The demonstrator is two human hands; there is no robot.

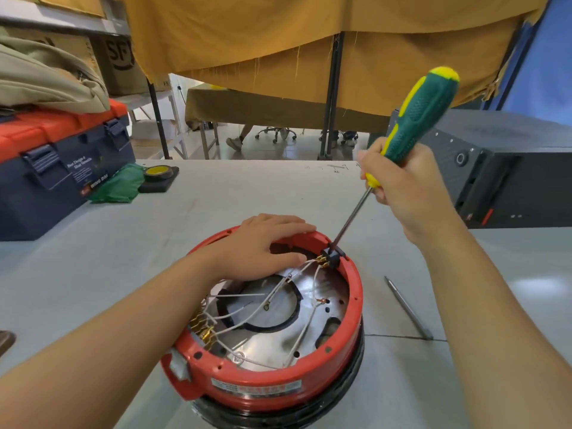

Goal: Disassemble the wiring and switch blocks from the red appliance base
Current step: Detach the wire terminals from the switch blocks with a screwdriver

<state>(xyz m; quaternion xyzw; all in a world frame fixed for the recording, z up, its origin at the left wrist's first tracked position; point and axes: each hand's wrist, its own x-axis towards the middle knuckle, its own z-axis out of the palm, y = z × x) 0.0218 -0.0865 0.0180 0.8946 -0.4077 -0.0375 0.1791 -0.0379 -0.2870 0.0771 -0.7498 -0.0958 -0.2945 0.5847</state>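
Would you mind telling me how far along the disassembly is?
Done: base open, interior exposed. In hand: right hand drives the screwdriver into the black switch block at the rim; left hand steadies the base. Left: white wires and brass terminals remain attached.

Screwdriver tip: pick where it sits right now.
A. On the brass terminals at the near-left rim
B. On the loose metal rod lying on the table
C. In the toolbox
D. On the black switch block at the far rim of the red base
D: the right hand grips the green-and-yellow screwdriver, whose shaft runs down to the black switch block on the far rim of the red base.
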